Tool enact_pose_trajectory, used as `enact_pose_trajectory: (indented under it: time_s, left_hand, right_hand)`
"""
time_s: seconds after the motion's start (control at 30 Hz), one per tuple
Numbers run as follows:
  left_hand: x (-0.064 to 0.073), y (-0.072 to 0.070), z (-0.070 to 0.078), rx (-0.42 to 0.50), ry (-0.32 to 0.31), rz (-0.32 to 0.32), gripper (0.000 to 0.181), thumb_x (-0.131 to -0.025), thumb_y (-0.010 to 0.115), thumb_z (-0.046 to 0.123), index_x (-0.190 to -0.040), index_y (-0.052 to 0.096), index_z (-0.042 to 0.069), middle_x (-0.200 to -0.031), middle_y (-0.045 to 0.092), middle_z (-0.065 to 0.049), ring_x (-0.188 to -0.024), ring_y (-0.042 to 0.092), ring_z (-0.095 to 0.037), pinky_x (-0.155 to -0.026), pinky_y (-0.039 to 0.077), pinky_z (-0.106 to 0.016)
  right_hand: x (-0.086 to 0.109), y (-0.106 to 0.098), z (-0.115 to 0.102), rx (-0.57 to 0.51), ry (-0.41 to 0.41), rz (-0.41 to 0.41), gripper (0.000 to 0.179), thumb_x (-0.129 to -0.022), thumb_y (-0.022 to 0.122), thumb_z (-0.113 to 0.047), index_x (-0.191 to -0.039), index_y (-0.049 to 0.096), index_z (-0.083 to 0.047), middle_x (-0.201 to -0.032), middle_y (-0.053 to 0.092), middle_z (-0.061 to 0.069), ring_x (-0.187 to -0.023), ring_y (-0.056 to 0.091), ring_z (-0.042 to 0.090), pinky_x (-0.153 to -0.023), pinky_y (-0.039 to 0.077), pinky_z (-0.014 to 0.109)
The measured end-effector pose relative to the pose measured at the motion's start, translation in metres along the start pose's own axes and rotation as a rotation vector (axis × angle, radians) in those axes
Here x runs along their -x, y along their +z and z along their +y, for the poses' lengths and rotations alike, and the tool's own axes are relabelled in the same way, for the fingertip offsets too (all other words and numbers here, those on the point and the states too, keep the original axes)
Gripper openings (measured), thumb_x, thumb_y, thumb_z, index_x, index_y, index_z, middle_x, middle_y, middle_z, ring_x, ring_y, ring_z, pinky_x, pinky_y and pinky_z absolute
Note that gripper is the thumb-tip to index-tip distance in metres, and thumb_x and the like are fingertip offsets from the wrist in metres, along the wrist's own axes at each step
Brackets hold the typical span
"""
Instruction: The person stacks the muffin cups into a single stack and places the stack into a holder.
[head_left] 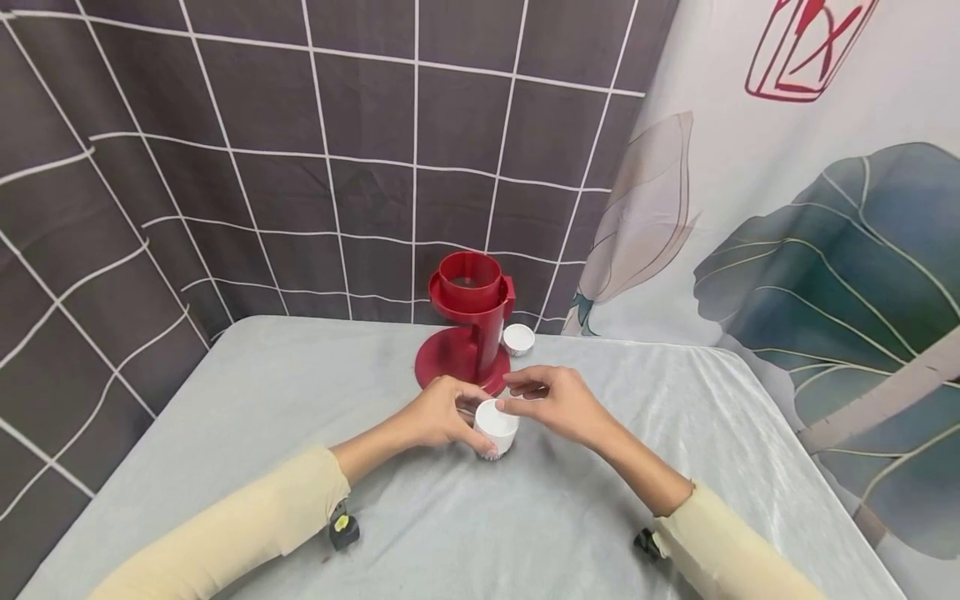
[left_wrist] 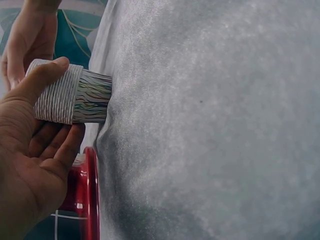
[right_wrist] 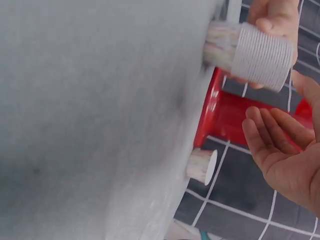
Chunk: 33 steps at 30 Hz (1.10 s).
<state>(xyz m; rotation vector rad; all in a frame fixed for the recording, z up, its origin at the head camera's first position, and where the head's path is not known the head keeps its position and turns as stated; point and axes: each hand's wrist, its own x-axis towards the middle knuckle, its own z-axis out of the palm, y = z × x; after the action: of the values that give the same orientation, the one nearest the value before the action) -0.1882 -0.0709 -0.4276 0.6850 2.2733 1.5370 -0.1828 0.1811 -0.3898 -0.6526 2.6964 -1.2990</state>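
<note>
A stack of nested white paper cups (head_left: 497, 427) stands on the cloth-covered table, its lowest cup printed with thin coloured streaks (left_wrist: 92, 97). My left hand (head_left: 442, 414) grips the stack from the left, thumb on the near side and fingers behind. At the stack's upper right is my right hand (head_left: 558, 404), its thumb near the top rim. In the right wrist view that hand (right_wrist: 290, 160) has loosely bent fingers and nothing between them. Just behind the hands stands a red cup-shaped holder (head_left: 480, 333) with a round base and an upright ring on top.
A single small paper cup (head_left: 519, 339) stands right of the red holder, near the table's back edge. The pale grey tablecloth (head_left: 300, 375) shows wrinkles. Behind the table hang a dark gridded curtain (head_left: 360, 192) and a white leaf-patterned one (head_left: 660, 308).
</note>
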Motion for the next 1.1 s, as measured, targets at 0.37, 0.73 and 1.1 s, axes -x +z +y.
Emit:
enact_pose_trajectory:
  time_s: [0.37, 0.73, 1.1]
  left_hand:
    - [0.0, 0.0, 0.0, 0.0, -0.007, 0.016, 0.054, -0.075, 0.107, 0.013, -0.124, 0.085, 0.007, -0.112, 0.086, -0.006, -0.098, 0.083, -0.016, -0.094, 0.07, -0.032]
    - [0.002, 0.002, 0.001, 0.003, -0.007, 0.013, 0.054, -0.076, 0.106, 0.011, -0.125, 0.084, 0.004, -0.112, 0.086, -0.008, -0.098, 0.083, -0.016, -0.093, 0.07, -0.03]
    - [0.002, 0.001, 0.0, 0.002, -0.007, 0.014, 0.055, -0.076, 0.105, 0.011, -0.126, 0.084, 0.004, -0.113, 0.085, -0.008, -0.099, 0.082, -0.016, -0.094, 0.07, -0.031]
  right_hand:
    - [-0.02, -0.013, 0.015, 0.027, 0.019, 0.07, 0.05, -0.093, 0.091, -0.025, -0.134, 0.08, 0.002, -0.126, 0.084, 0.021, -0.11, 0.083, 0.03, -0.1, 0.069, 0.043]
    - [-0.04, -0.017, 0.035, 0.077, 0.126, 0.134, 0.056, -0.093, 0.09, -0.031, -0.137, 0.077, 0.003, -0.131, 0.082, 0.023, -0.119, 0.081, 0.039, -0.105, 0.066, 0.053]
    - [-0.059, -0.022, 0.041, 0.125, 0.255, 0.169, 0.069, -0.089, 0.092, -0.033, -0.142, 0.07, 0.006, -0.136, 0.078, 0.028, -0.13, 0.075, 0.041, -0.11, 0.063, 0.054]
